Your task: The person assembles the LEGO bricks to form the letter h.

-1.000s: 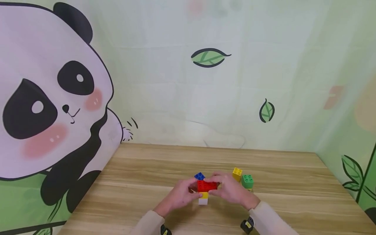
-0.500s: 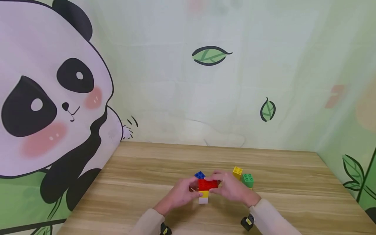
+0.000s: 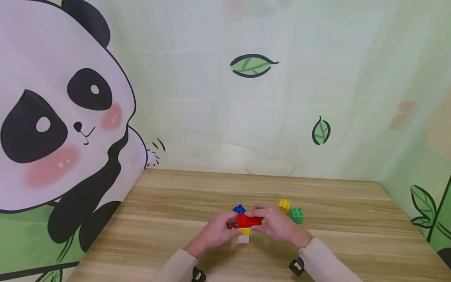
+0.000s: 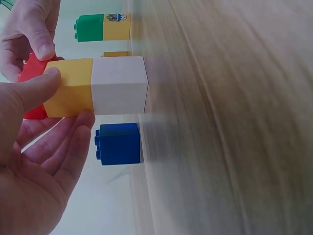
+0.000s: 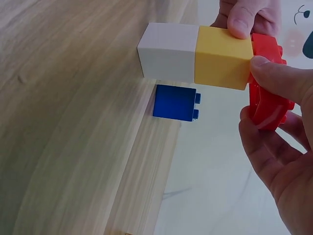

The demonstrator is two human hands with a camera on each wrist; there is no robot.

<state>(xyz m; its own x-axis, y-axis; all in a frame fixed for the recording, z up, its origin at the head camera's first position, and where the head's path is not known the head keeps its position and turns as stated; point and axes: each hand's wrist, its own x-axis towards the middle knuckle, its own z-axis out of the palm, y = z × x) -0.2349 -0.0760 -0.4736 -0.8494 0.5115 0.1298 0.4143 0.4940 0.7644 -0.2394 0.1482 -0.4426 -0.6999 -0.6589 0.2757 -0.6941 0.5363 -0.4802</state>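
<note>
A small upright stack has a white brick (image 4: pixel 120 85) at the bottom, a yellow brick (image 4: pixel 71 88) above it and a red brick (image 3: pixel 248 221) on top. My left hand (image 3: pixel 220 230) pinches the yellow brick, thumb on the near face and fingers behind. From the other side my right hand (image 3: pixel 280 227) holds the red brick's overhanging end, its thumb near the yellow brick's upper edge. In the right wrist view, the red brick (image 5: pixel 268 110) shows a curved underside and sticks out past the yellow one. A blue brick (image 4: pixel 120 143) stands just behind the stack.
Right of the stack, a green brick (image 3: pixel 297 214) sits on a yellow brick with a printed picture (image 4: pixel 117 24). Another yellow brick (image 3: pixel 284 205) stands just behind it. The wooden table (image 3: pixel 176 196) ends at a printed panda backdrop (image 3: pixel 197 129).
Both hands keep the same hold on the stack, which stays in place. Only the head view has tilted a little, so the scene sits slightly higher.
</note>
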